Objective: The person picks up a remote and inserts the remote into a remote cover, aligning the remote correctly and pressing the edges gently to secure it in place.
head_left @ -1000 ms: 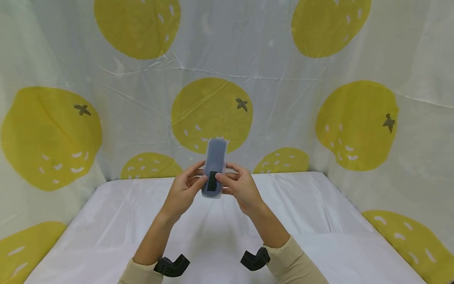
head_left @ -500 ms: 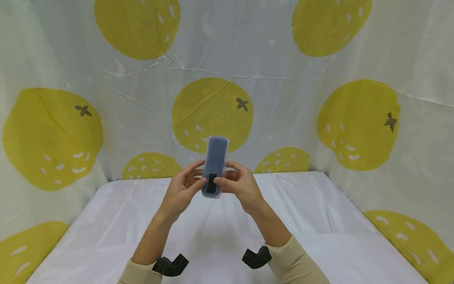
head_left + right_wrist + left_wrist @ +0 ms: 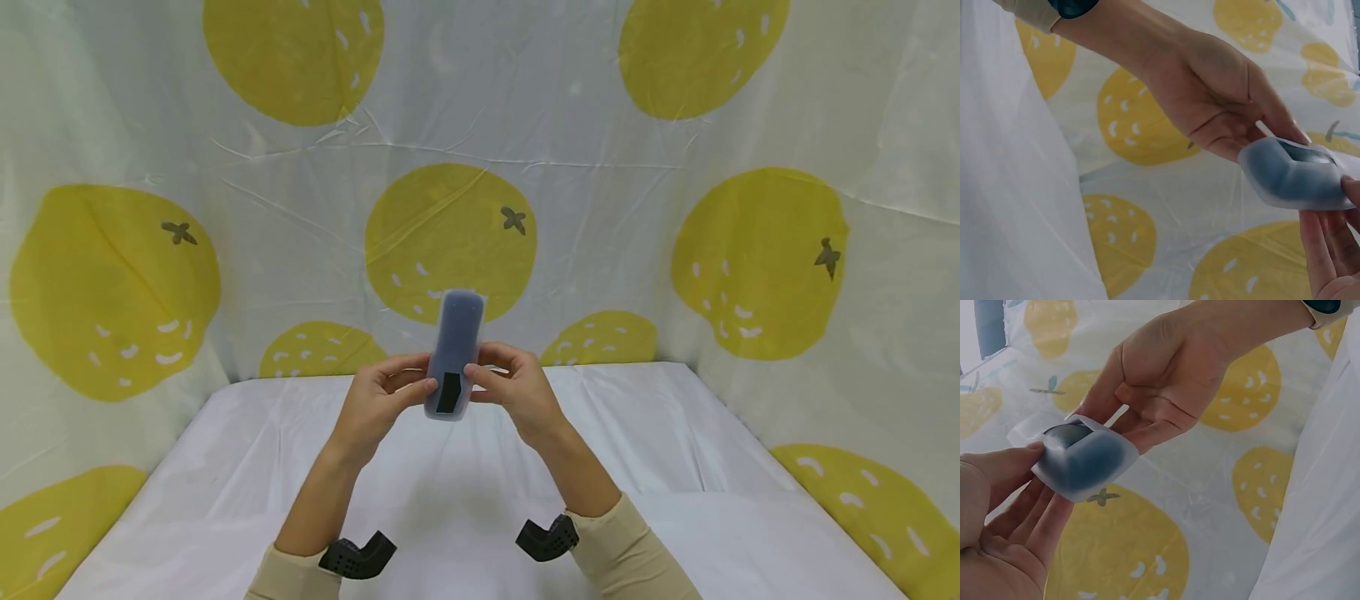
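A long, narrow blue-grey case (image 3: 459,333) with a frosted translucent outer layer is held up above the table, its top leaning slightly right. Near its lower end is a black patch (image 3: 448,395). My left hand (image 3: 367,412) grips the left edge, thumb in front and fingers behind. On the opposite edge, my right hand (image 3: 521,400) holds it the same way, the thumb tip beside the black patch. Both wrist views show the rounded blue end of the case (image 3: 1094,464) between the two hands. The back of the case is hidden in the head view.
Below the hands spreads a table with a white cloth (image 3: 630,450). A pale curtain (image 3: 585,200) printed with large yellow fruit encloses the back and sides. Black wrist mounts (image 3: 358,557) sit at the beige sleeves (image 3: 626,546).
The case stays in both hands and turns slightly, leaning a little more to the right. The right thumb has shifted up along its edge, and the left fingers lie a bit flatter.
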A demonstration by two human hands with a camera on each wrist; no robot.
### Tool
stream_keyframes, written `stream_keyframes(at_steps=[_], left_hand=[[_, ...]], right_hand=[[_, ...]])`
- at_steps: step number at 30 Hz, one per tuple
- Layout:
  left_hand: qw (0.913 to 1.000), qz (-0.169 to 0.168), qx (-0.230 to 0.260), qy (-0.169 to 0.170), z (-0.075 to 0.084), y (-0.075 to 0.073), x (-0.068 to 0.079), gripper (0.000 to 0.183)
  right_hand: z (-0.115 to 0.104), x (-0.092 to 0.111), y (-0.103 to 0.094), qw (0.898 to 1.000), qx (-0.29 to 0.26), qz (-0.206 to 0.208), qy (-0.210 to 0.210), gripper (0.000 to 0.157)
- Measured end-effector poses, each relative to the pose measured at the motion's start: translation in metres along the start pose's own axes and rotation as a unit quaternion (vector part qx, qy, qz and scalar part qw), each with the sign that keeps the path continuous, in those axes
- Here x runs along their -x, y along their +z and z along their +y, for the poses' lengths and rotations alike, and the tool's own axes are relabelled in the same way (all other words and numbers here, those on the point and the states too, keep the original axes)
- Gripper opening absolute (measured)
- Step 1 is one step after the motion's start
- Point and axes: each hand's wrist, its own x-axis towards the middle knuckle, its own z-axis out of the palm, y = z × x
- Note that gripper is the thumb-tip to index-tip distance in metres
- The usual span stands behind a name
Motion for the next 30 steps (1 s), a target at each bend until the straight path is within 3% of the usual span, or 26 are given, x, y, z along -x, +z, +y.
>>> stream_keyframes(at_steps=[11, 18, 22, 25, 30], left_hand=[[0.9994, -0.034, 0.005, -0.003, -0.0035, -0.0031, -0.0011, 0.039], [0.9997, -0.025, 0.004, 0.006, -0.0025, -0.0021, 0.0, 0.041], [0.9996, -0.027, -0.002, 0.011, -0.0017, -0.0004, 0.0006, 0.038], [0.9997, -0.015, -0.014, 0.011, -0.0025, 0.0007, 0.0002, 0.029], [0.9984, 0.042, -0.019, 0.033, -0.002, 0.0018, -0.0009, 0.019]], right_hand=[[0.0034, -0.0016, 0.0011, 0.999, 0.002, 0.031, 0.009, 0.031], [0.0048, -0.0023, -0.0001, 1.0, -0.002, 0.02, 0.01, 0.029], [0.0048, -0.0017, 0.0029, 0.999, -0.007, 0.036, -0.006, 0.027], [0.0041, -0.001, 0.0047, 0.999, -0.003, 0.042, -0.016, 0.026], [0.0053, -0.0009, 0.0066, 1.0, -0.002, 0.024, -0.016, 0.026]])
